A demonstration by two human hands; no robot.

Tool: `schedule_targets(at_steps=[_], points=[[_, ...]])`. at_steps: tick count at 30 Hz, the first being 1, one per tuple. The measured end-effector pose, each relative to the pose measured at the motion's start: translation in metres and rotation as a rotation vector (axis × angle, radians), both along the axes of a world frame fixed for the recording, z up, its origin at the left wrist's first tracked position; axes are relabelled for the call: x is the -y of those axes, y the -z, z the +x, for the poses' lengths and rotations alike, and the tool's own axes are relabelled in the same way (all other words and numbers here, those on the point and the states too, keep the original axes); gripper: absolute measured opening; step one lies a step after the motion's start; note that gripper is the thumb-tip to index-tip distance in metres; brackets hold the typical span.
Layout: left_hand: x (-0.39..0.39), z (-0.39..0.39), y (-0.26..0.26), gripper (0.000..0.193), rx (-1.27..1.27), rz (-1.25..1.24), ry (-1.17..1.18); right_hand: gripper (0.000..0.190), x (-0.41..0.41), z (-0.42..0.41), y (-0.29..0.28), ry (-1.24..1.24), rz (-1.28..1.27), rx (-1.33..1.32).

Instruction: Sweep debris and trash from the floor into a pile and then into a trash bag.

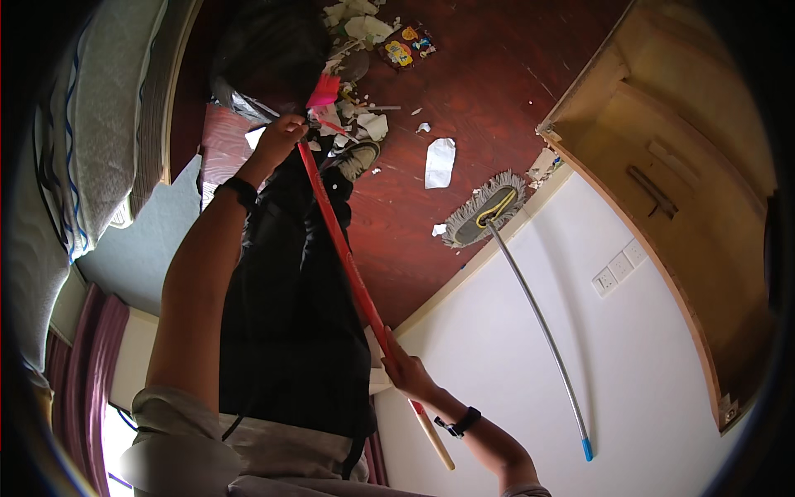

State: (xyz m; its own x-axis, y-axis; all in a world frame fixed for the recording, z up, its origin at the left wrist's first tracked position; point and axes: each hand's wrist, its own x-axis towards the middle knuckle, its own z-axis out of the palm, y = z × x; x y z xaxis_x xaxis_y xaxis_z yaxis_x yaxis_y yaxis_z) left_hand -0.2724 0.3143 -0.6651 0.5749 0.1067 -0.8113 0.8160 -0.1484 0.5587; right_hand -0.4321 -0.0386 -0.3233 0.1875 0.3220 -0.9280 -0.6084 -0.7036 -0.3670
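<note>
My right hand (pixel 405 368) grips a long red handle (pixel 338 233) near its bare wooden end. The handle slants up to my left hand (pixel 279 141), whose fingers are closed on the edge of a black plastic bag (pixel 270 53). Whether the left fingers also touch the handle is unclear. Just beyond the left hand, a pink-red plastic piece (pixel 324 91) lies among litter; its link to the handle is hidden. Torn paper and scraps (pixel 372 126) surround it on the dark red wood-grain floor (pixel 397 248). My shoe (pixel 359 160) stands beside the scraps.
A grey string mop (pixel 487 208) leans with its metal pole against the white wall (pixel 472 335). A sheet of white paper (pixel 440 163) and a printed wrapper (pixel 407 50) lie on the floor. Upright mattresses (pixel 105 118) are at left, a wooden cabinet (pixel 677 155) at right.
</note>
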Motion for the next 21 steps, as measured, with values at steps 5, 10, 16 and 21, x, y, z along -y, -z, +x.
schedule_targets(at_steps=[5,10,16,21], points=[[-0.006,-0.001,0.007,0.027,0.121,0.165,-0.132,0.065,0.040,-0.013,-0.031,0.001,-0.121,0.050],[-0.015,-0.012,0.028,0.026,0.032,0.447,-0.104,0.067,0.082,-0.036,-0.092,0.035,-0.313,0.186],[0.011,-0.012,0.004,0.023,-0.057,0.504,-0.052,0.064,0.082,0.032,-0.074,0.081,-0.524,0.152],[0.002,-0.032,-0.013,0.023,0.002,0.463,0.014,0.057,0.026,0.140,0.053,-0.021,-0.389,0.444]])
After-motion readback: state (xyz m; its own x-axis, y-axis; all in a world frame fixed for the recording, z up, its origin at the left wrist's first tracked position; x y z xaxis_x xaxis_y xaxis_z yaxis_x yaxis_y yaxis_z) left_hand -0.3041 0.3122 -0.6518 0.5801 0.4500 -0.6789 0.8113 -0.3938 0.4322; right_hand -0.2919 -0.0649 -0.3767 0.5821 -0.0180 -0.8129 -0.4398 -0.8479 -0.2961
